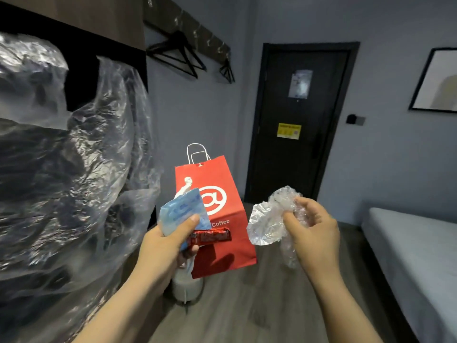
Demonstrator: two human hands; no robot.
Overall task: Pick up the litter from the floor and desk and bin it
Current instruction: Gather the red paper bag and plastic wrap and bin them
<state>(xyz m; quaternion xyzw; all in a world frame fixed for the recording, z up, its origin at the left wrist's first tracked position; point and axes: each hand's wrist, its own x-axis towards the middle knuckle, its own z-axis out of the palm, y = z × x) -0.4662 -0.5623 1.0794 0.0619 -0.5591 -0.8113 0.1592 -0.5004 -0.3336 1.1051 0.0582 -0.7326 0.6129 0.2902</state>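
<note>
Both hands full: left hand (163, 246) pinches blue packet (181, 214) and red wrapper (210, 237) against a red bag (217, 219); right hand (314, 233) clutches crumpled plastic (267, 226). Litter's up off the floor (247, 305). Binning's left, I reckon; no bin visible.

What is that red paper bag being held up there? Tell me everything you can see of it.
The red paper bag is a flat-fronted paper carrier with two white cord handles standing up from its closed top edge. Its front bears a white @ sign in a ring, with the word "Coffee" beneath. It is upright, leaning slightly, raised above the wooden floor. The left hand seems to hold it, together with a blue packet and a red wrapper lying across its front.
</note>
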